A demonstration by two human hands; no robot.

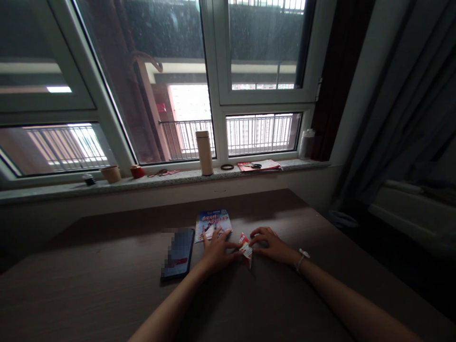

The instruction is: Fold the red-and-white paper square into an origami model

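Observation:
A small folded red-and-white paper [245, 250] lies on the dark brown table [107, 285] between my hands. My left hand [216, 251] rests on the table with fingers spread, its thumb and forefinger pressing the paper's left edge. My right hand [270, 244] has its fingers curled and pinches the paper's right side; a white band is on that wrist. A blue printed leaflet [213, 222] lies just behind my left hand.
A dark phone [178, 254] lies left of my left hand. On the window sill [160, 180] stand a tall beige flask [204, 153], small cups [111, 174], a bracelet [227, 166], red papers with scissors [258, 165] and a bottle [305, 143]. Curtains hang at right.

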